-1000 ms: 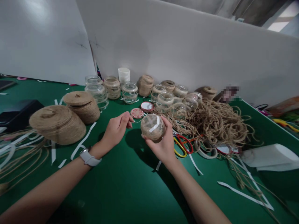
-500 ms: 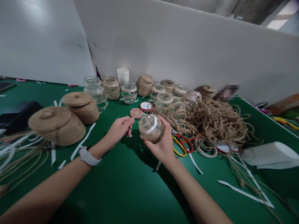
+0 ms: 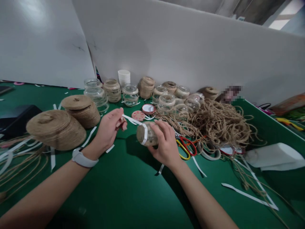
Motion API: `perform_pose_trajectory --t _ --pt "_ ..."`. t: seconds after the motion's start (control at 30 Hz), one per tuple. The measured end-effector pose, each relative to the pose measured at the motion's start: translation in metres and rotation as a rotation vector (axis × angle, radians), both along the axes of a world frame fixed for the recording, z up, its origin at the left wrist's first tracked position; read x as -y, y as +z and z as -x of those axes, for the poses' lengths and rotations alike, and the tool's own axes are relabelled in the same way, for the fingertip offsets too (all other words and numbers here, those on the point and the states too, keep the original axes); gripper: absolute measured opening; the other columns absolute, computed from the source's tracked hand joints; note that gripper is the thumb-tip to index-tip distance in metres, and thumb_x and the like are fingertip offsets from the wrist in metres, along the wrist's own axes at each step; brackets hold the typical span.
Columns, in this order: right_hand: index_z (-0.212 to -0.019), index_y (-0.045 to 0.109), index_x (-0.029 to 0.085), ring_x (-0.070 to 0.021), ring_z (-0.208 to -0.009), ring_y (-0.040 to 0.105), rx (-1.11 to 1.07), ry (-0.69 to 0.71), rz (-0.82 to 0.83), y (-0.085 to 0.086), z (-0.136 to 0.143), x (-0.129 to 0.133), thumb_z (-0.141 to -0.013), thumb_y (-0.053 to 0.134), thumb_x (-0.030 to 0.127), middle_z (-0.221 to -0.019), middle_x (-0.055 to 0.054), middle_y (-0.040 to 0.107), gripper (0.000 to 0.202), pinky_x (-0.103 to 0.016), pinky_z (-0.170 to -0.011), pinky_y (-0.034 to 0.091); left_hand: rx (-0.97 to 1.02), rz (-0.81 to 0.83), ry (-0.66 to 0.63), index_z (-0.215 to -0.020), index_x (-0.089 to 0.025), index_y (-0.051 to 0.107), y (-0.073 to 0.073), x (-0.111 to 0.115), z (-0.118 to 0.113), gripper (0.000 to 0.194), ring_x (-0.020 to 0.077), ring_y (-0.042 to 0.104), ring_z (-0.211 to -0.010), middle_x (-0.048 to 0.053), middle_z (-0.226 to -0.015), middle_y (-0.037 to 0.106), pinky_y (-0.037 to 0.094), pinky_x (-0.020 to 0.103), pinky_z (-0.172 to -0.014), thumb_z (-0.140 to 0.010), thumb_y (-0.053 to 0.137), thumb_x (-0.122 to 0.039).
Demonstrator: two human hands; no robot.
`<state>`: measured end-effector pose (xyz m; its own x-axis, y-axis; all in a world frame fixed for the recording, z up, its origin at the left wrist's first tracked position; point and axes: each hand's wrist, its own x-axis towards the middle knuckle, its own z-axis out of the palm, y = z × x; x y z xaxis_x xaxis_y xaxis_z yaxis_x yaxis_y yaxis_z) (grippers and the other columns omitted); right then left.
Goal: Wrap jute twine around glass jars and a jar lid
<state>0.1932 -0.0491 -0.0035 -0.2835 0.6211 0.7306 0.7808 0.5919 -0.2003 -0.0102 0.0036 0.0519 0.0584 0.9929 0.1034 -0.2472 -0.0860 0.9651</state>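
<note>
A clear glass jar [image 3: 151, 133] lies tilted in my right hand [image 3: 165, 143], its base toward the left. My right fingers wrap over its top and side. Between the pinched fingertips of my left hand [image 3: 111, 127] is the end of a white strip [image 3: 132, 119]. The strip runs taut to the jar and lies across its base end. Just behind the jar, a red patterned lid [image 3: 138, 115] and a lid with its white inside up [image 3: 148, 109] rest on the green table [image 3: 119, 194].
Glass jars [image 3: 130, 94] and twine-wrapped jars stand along the back, near stacked white cups [image 3: 124, 78]. Two lidded twine pots [image 3: 56, 129] are at left. Right of my hands lie red and yellow scissors [image 3: 186, 148], a tape roll [image 3: 209, 152] and heaped twine [image 3: 221, 124].
The jar has turned from base facing up to lying sideways. My left hand has moved left and up, and the strip now stretches between it and the jar.
</note>
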Motion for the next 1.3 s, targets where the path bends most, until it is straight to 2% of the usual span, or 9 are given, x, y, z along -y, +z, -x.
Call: perform_pose_trajectory --t 0.13,0.3,0.5,0.67,0.77,0.87,1.07,1.17,1.3 --pt "-0.143 0.032 0.027 -0.0351 -0.126 0.042 0.029 -0.182 -0.084 0.002 -0.009 -0.004 -0.075 0.065 0.019 -0.136 -0.015 0.044 0.076 -0.059 -0.103 0.040 0.194 -0.010 -0.084 -0.055 -0.016 0.043 0.015 0.001 0.007 0.041 0.0061 0.042 -0.044 -0.007 -0.047 0.035 0.036 0.018 -0.045 -0.084 0.068 -0.030" --pt "-0.140 0.035 0.021 -0.0335 -0.119 0.049 -0.163 -0.338 -0.072 -0.001 -0.020 -0.009 -0.074 0.069 0.027 -0.127 -0.017 0.051 0.075 -0.055 -0.098 0.044 0.248 0.001 -0.144 -0.051 -0.015 0.043 0.016 0.005 0.004 0.041 0.0075 0.042 -0.045 -0.005 -0.046 0.035 0.036 0.019 -0.045 -0.081 0.070 -0.026" --pt "-0.138 0.036 0.021 -0.0332 -0.119 0.050 -0.306 -0.398 -0.070 -0.002 -0.028 -0.011 -0.071 0.073 0.037 -0.127 -0.015 0.052 0.078 -0.056 -0.100 0.041 0.321 0.105 -0.038 -0.049 -0.016 0.040 0.015 0.000 0.005 0.046 0.0083 0.037 -0.044 -0.004 -0.044 0.031 0.034 0.021 -0.044 -0.094 0.049 -0.018" --pt "-0.136 0.037 0.020 -0.0322 -0.120 0.050 -0.407 -0.430 -0.041 0.000 -0.028 -0.012 -0.069 0.075 0.039 -0.127 -0.014 0.051 0.079 -0.054 -0.102 0.041 0.394 0.235 0.099 -0.052 -0.016 0.037 0.017 -0.007 0.010 0.048 0.0065 0.032 -0.041 -0.006 -0.044 0.028 0.030 0.019 -0.041 -0.099 0.043 -0.021" --pt "-0.136 0.037 0.019 -0.0320 -0.121 0.050 -0.469 -0.437 -0.020 -0.001 -0.028 -0.012 -0.067 0.077 0.040 -0.128 -0.014 0.051 0.082 -0.053 -0.103 0.041 0.336 0.255 0.221 -0.060 -0.016 0.043 0.013 -0.011 0.013 0.041 0.0061 0.034 -0.042 -0.007 -0.047 0.033 0.031 0.018 -0.041 -0.100 0.044 -0.025" --pt "-0.137 0.036 0.020 -0.0318 -0.123 0.050 -0.520 -0.435 0.007 -0.002 -0.027 -0.011 -0.066 0.078 0.041 -0.130 -0.014 0.049 0.085 -0.053 -0.103 0.041 0.279 0.276 0.272 -0.069 -0.014 0.053 0.007 -0.014 0.013 0.036 0.0060 0.042 -0.045 -0.005 -0.054 0.042 0.034 0.018 -0.041 -0.100 0.045 -0.031" --pt "-0.138 0.034 0.021 -0.0309 -0.125 0.050 -0.580 -0.406 0.026 -0.003 -0.022 -0.011 -0.065 0.080 0.045 -0.133 -0.014 0.049 0.089 -0.052 -0.104 0.043 0.161 0.227 0.186 -0.094 -0.012 0.067 -0.004 -0.016 0.011 0.042 0.0069 0.049 -0.048 0.000 -0.069 0.056 0.037 0.018 -0.042 -0.099 0.041 -0.044" --pt "-0.136 0.035 0.020 -0.0308 -0.123 0.051 -0.592 -0.397 0.019 -0.003 -0.021 -0.011 -0.064 0.081 0.046 -0.132 -0.015 0.049 0.089 -0.052 -0.104 0.044 0.069 0.130 0.141 -0.107 -0.017 0.066 -0.009 -0.015 0.010 0.035 0.0076 0.051 -0.052 0.002 -0.079 0.062 0.038 0.017 -0.044 -0.092 0.052 -0.045" --pt "-0.135 0.036 0.019 -0.0318 -0.121 0.054 -0.596 -0.381 0.011 -0.002 -0.019 -0.009 -0.063 0.082 0.047 -0.132 -0.017 0.049 0.090 -0.052 -0.102 0.046 -0.082 0.055 0.086 -0.120 -0.019 0.060 -0.014 -0.010 0.006 0.041 0.0111 0.058 -0.065 0.006 -0.093 0.066 0.041 0.017 -0.049 -0.087 0.059 -0.043"
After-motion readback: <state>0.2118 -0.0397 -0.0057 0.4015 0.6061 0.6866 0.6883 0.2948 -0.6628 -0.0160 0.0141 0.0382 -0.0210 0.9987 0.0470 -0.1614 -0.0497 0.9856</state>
